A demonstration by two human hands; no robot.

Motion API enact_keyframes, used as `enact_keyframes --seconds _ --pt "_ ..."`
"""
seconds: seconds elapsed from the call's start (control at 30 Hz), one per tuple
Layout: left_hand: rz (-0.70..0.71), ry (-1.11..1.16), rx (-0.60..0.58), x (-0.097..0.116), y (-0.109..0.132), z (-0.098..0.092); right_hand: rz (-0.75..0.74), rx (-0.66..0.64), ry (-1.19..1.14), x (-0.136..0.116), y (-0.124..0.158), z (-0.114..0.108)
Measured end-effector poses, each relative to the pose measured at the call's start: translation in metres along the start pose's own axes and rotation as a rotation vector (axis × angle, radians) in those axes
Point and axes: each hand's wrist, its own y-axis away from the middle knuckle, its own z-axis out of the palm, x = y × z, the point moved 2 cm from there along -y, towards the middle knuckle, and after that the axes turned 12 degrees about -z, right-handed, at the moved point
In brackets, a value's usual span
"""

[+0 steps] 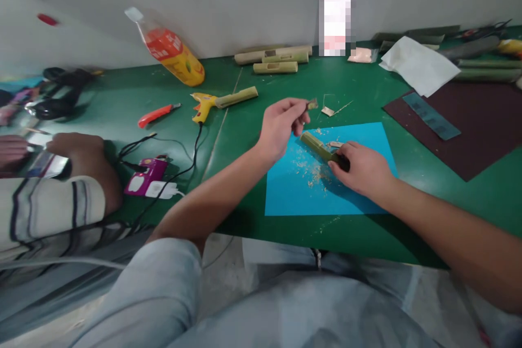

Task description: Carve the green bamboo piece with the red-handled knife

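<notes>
My left hand (285, 122) is raised over the far left edge of a blue sheet (354, 204). Its fingers pinch a small piece of bamboo (312, 104). My right hand (362, 168) is closed around the near end of a green bamboo tube (316, 145) lying slantwise over the sheet; the fingers hide that end. Beside the tube, near my right fingertips, is a pale sliver (335, 144). Pale shavings (317, 174) are scattered over the sheet. Just beyond it, a small pale chip (328, 111) rests on the green table (232, 174).
A yellow glue gun (203, 106), a red utility knife (157, 115) and a purple power strip (145, 176) are to the left. An orange drink bottle (171, 54) and cut bamboo tubes (275, 67) stand or lie behind. Another person's hand (85, 160) is at far left; a dark mat (481, 125) lies right.
</notes>
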Motion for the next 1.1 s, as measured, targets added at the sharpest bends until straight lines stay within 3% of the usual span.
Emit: enact_keyframes --seconds 0.13,0.27,0.33,0.53,0.67,0.8,0.87,1.03,1.1 --pt "0.083 -0.352 0.083 -0.027 0.041 -0.028 -0.005 -0.002 -0.008 -0.001 0.000 0.001" --pt "0.259 -0.628 0.079 -0.039 0.048 -0.028 -0.004 0.009 -0.014 -0.002 0.000 0.001" --pt "0.228 -0.597 0.069 -0.041 0.043 -0.024 -0.010 0.012 -0.012 -0.002 0.000 0.002" --pt "-0.149 -0.247 -0.005 -0.048 0.023 -0.020 -0.033 0.029 -0.007 -0.001 0.000 0.006" --pt "-0.179 -0.181 0.005 -0.048 0.019 -0.025 -0.025 0.023 0.005 -0.001 0.000 0.006" --pt "-0.161 -0.256 0.028 -0.047 0.022 -0.026 -0.020 0.016 -0.003 -0.002 0.001 0.005" --pt "-0.068 -0.373 0.075 -0.046 0.024 -0.028 -0.014 0.014 -0.007 -0.002 0.001 0.005" --pt "0.408 -0.914 0.149 -0.040 0.026 -0.034 0.000 0.007 0.003 -0.003 0.000 0.003" --pt "0.515 -1.044 0.147 -0.039 0.026 -0.034 -0.006 0.010 0.002 -0.003 -0.001 0.003"
